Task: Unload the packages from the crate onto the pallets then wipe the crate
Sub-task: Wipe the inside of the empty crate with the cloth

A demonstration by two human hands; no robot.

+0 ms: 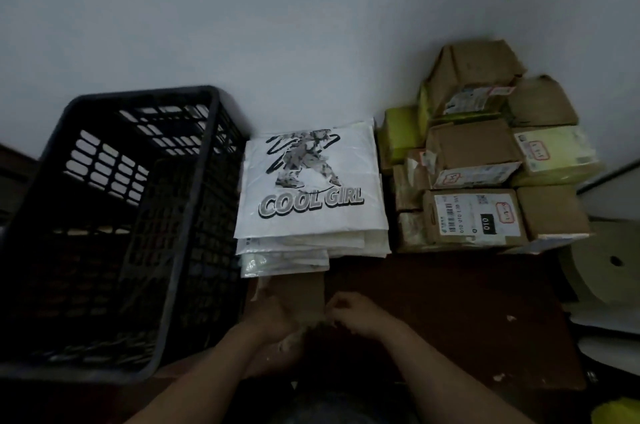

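A black slatted plastic crate [114, 222] stands at the left, its inside dark. Beside it lies a stack of white plastic mailer bags [311, 209], the top one printed "COOL GIRL". Right of those, brown cardboard boxes [485, 160] with shipping labels are piled against the wall. In front of the bag stack sits a small brown cardboard package [298, 292] on the dark red surface. My left hand [273, 319] grips its near left side. My right hand [356, 312] pinches its near right edge.
A pale wall runs behind everything. The dark red board [450, 312] extends right of my hands, with scuffed spots. A large roll of pale material [606, 271] lies at the far right, and something yellow [616, 411] shows at the bottom right corner.
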